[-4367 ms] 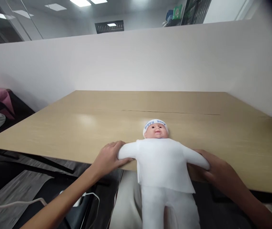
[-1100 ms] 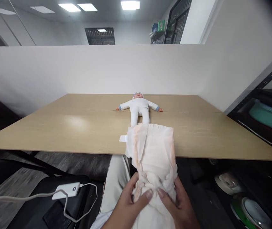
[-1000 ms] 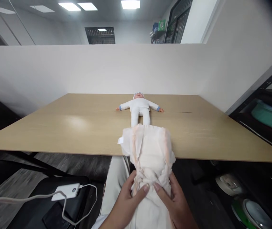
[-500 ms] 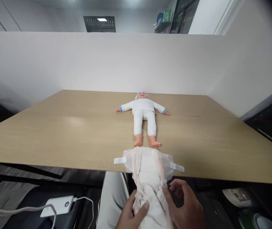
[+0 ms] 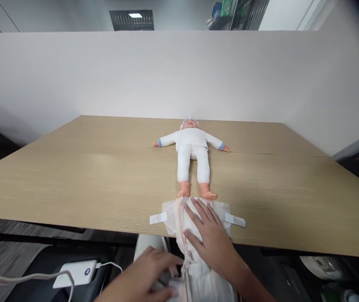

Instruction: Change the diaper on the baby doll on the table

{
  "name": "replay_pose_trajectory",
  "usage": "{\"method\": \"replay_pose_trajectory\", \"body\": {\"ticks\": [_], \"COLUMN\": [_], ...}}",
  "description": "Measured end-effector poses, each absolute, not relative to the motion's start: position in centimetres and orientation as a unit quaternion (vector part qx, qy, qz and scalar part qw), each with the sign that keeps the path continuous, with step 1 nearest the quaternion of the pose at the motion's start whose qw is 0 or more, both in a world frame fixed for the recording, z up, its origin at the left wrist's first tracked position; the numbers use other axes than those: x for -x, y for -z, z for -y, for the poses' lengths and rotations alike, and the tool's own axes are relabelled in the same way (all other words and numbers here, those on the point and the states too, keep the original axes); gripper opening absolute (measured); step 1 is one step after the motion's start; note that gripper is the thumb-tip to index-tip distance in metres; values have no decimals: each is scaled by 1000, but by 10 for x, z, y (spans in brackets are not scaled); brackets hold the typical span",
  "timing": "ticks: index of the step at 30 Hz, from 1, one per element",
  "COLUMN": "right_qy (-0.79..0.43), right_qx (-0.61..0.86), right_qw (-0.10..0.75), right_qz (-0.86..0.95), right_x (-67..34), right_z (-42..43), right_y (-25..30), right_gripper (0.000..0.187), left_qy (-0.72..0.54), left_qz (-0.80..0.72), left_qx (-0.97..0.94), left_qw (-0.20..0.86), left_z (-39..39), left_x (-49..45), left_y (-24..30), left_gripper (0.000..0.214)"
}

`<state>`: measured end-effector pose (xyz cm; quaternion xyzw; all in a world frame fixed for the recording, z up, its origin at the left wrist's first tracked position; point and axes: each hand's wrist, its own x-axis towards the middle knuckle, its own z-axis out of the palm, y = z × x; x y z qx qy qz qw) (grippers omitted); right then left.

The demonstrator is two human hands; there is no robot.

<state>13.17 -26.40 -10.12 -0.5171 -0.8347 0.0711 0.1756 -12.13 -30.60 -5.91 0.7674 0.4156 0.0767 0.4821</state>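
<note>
An unfolded white diaper [image 5: 195,256] with pinkish leg edges lies partly on the table's front edge and hangs down toward me. Its two white side tapes [image 5: 158,218] stick out left and right. My right hand [image 5: 212,239] rests flat on the diaper's upper part, fingers stretched out. Lower down, my left hand [image 5: 149,272] grips the diaper's left edge between thumb and fingers, slightly blurred. Just beyond the diaper, a baby doll [image 5: 192,147] in a white suit with blue cuffs and a cap lies on its back, arms spread, feet close to the diaper's top edge.
The wooden table [image 5: 103,180] stretches back to a white partition [image 5: 135,75]. At lower left, a white power bank [image 5: 77,272] with a cable sits on a black seat [image 5: 37,268]. A rounded white object [image 5: 319,267] is below the table at right.
My right hand has left the diaper's right edge and moved up to lie flat on it. My left hand has shifted left along the lower edge. The doll has stayed put.
</note>
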Motion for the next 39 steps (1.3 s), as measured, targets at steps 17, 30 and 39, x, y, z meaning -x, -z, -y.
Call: {"method": "replay_pose_trajectory", "body": {"ticks": [17, 30, 39], "right_qy": [-44, -78, -116], "right_qx": [519, 522, 508], "right_qw": [210, 179, 161], "right_qz": [827, 830, 838], "right_x": [-130, -136, -141], "right_z": [263, 259, 233], "right_y": [109, 105, 98], "right_gripper": [62, 67, 67], "left_qy": [-38, -135, -262], "left_qz": [-186, -81, -196], "left_qx": [-973, -983, -898], "left_qw": [-129, 94, 293], "left_z": [91, 61, 42], "left_x": [39, 21, 25], "left_y": [45, 12, -62], "left_gripper": [112, 39, 45]}}
